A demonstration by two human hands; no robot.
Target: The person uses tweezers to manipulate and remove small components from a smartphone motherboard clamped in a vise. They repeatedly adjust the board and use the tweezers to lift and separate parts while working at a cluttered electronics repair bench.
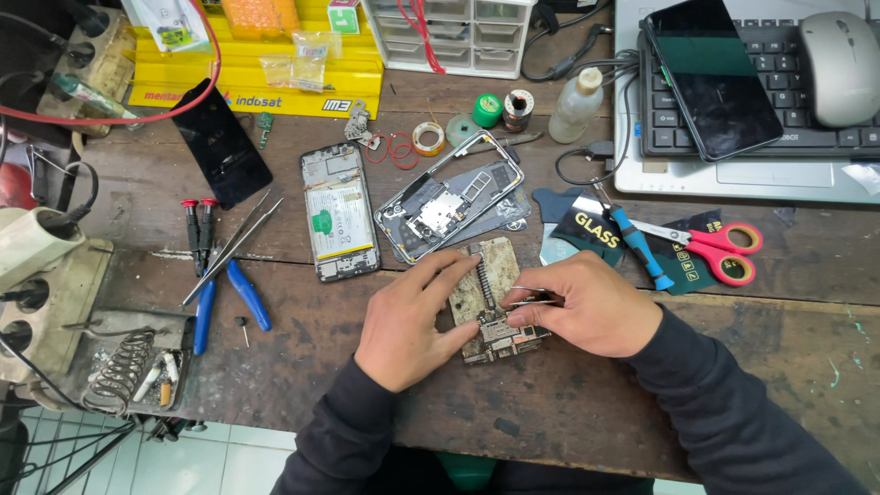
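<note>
My left hand [412, 316] grips the left edge of a worn board holder [495, 266] that carries a small phone circuit board [502, 337] at its near end. My right hand [587, 307] holds metal tweezers [530, 295] with the tips pointing left onto the circuit board. Both hands rest on the wooden workbench [568, 403] near its front edge. An opened phone with its battery showing [340, 223] lies just beyond my left hand. A bare phone frame [449, 197] lies tilted beyond the holder.
Blue-handled pliers [225, 298], tweezers and two small screwdrivers [197, 234] lie at the left. Red scissors [724, 249] and a blue screwdriver [637, 243] sit at the right. A laptop [733, 137] with a phone [713, 73] and mouse [841, 66] is behind; a soldering stand [119, 371] is front left.
</note>
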